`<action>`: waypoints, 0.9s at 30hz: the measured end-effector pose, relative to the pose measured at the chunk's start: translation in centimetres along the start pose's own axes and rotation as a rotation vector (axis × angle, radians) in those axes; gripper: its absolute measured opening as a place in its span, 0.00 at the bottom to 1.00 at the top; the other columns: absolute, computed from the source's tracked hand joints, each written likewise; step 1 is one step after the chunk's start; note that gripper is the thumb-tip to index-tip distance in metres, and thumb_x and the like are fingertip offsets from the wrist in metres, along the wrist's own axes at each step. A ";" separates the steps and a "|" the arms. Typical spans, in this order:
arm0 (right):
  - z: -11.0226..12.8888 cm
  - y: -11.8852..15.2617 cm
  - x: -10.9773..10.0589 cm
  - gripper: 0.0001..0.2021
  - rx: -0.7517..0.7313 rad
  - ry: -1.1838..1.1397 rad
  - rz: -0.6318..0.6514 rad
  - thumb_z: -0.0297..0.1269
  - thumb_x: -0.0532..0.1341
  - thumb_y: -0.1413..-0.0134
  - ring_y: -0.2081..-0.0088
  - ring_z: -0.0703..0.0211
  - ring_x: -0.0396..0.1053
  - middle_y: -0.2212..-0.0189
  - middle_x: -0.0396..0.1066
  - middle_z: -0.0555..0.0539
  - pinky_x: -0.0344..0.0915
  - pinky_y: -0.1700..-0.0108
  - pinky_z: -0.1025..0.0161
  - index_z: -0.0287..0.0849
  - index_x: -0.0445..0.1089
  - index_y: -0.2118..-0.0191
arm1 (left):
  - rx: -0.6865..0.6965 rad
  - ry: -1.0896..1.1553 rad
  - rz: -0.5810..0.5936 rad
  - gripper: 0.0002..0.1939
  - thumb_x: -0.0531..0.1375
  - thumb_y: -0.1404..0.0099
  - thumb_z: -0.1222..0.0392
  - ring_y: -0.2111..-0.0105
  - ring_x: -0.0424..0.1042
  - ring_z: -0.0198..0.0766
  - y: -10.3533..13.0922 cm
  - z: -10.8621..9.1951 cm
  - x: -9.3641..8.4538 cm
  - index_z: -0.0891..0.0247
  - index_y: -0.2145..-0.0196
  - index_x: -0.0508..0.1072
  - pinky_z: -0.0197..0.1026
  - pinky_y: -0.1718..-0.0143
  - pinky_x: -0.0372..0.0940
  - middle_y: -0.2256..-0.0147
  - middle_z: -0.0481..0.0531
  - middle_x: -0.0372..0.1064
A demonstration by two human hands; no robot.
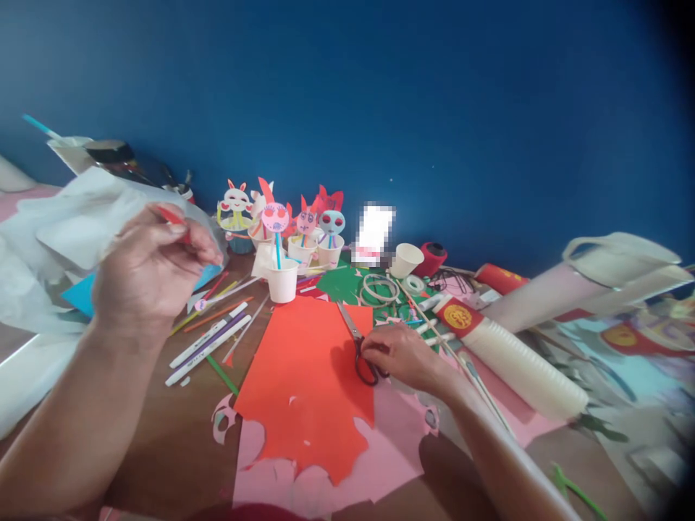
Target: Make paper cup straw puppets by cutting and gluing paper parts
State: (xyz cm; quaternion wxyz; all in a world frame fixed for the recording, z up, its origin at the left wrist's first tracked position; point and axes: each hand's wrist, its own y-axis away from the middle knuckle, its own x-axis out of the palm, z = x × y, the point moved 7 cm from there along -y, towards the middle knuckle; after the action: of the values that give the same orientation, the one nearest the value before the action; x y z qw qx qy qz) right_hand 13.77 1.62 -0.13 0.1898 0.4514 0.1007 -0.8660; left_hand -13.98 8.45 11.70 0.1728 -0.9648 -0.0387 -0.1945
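Note:
My left hand [155, 271] is raised at the left with its fingers curled round a small red paper piece [172, 215]; most of the piece is hidden by the fingers. At the right, my right hand [399, 352] has its fingertips closed on the black handles of a pair of scissors [359, 347]. The scissors lie over an orange-red paper sheet [309, 362], blades pointing away from me. Curved bites are cut from that sheet's near edge. Beneath it is a pink paper sheet [399, 441], also with cut edges.
Paper animal faces on straws stand in cups behind a white cup [283, 281]. White markers [209, 349] lie at left, beside crumpled white plastic [59, 224]. A long stack of paper cups [521, 365], tape rolls [378, 288] and a lit screen [373, 233] are at right and back.

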 end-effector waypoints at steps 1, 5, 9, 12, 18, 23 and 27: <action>0.3 0.0 0.4 0.09 -0.019 -0.001 0.019 0.30 0.55 0.52 0.71 0.62 0.67 0.74 0.73 0.51 0.55 0.65 0.66 0.45 0.72 0.73 | -0.004 0.025 -0.044 0.10 0.48 0.51 0.73 0.82 0.64 0.34 0.0 -0.5 -0.3 0.63 0.79 0.65 0.38 0.79 0.61 0.85 0.47 0.64; 1.4 0.1 1.5 0.09 -0.064 0.016 0.081 0.29 0.55 0.53 0.70 0.61 0.67 0.73 0.73 0.52 0.55 0.64 0.66 0.46 0.72 0.72 | -0.031 0.092 -0.135 0.10 0.48 0.51 0.73 0.82 0.63 0.33 0.0 -1.5 -1.0 0.63 0.79 0.65 0.37 0.78 0.61 0.86 0.47 0.64; 1.6 0.2 1.5 0.08 -0.016 0.024 0.083 0.30 0.55 0.53 0.68 0.60 0.67 0.71 0.73 0.53 0.55 0.63 0.65 0.46 0.72 0.71 | 0.009 0.096 -0.146 0.10 0.49 0.50 0.73 0.81 0.62 0.33 -0.2 -2.3 -1.9 0.62 0.78 0.66 0.37 0.78 0.61 0.85 0.47 0.63; 1.7 0.2 1.5 0.08 -0.006 0.022 0.081 0.31 0.56 0.53 0.67 0.60 0.67 0.71 0.73 0.53 0.55 0.62 0.65 0.47 0.72 0.71 | 0.011 0.069 -0.080 0.09 0.50 0.47 0.71 0.81 0.62 0.33 -0.3 -2.2 -2.0 0.62 0.77 0.67 0.37 0.78 0.62 0.85 0.46 0.64; 1.5 0.0 1.3 0.08 0.028 -0.118 0.023 0.31 0.55 0.52 0.69 0.61 0.67 0.72 0.73 0.52 0.57 0.66 0.66 0.46 0.72 0.69 | -0.294 0.048 0.117 0.03 0.59 0.48 0.65 0.75 0.66 0.33 2.9 4.9 1.6 0.60 0.76 0.68 0.35 0.75 0.61 0.74 0.47 0.69; -0.5 -0.3 0.2 0.09 0.189 -0.437 -0.231 0.38 0.54 0.48 0.71 0.62 0.65 0.73 0.69 0.50 0.58 0.69 0.67 0.42 0.69 0.69 | -0.553 -0.167 0.408 0.09 0.58 0.45 0.61 0.79 0.60 0.30 8.7 13.0 6.6 0.65 0.80 0.67 0.35 0.75 0.57 0.79 0.47 0.62; -1.5 -0.9 1.6 0.10 0.226 -0.666 -0.241 0.41 0.55 0.49 0.75 0.65 0.61 0.77 0.64 0.52 0.57 0.71 0.69 0.39 0.67 0.72 | -0.610 -0.211 0.422 0.11 0.55 0.44 0.58 0.80 0.58 0.30 10.1 15.2 7.1 0.65 0.80 0.65 0.35 0.77 0.55 0.82 0.45 0.57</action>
State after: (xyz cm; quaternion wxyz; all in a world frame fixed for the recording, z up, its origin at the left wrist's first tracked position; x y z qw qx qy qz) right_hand 13.69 2.56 -2.25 0.0577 0.1478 -0.0105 -0.9873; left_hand -0.50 4.30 -1.91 -0.0910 -0.9733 0.2030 -0.0570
